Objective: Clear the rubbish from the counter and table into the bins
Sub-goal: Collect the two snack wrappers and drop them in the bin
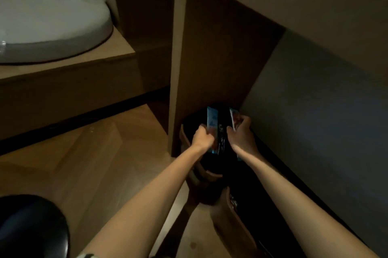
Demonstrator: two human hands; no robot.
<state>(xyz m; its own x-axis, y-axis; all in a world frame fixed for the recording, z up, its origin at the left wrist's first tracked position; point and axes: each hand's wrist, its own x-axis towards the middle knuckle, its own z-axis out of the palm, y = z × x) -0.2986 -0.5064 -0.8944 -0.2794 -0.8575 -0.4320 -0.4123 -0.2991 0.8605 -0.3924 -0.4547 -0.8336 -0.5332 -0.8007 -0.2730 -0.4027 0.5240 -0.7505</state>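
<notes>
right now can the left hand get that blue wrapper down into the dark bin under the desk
Probably yes. The left hand grips the blue printed wrapper right over the open dark bin with tan trim, and nothing visible sits between them. The bin's inside is too dark to judge.

Two bins stand on the wood floor in the dark recess under the counter, one behind the other along the wall. The far bin [190, 142] has a brown outside and a black bag inside; its mouth is open. The near bin [235, 222] looks the same, brown with a black inside, and stands just beside the first. Over the far bin are two flat packets. The left packet [211, 120] is light blue. The right packet [234, 118] is pale with red, and is partly hidden.
</notes>
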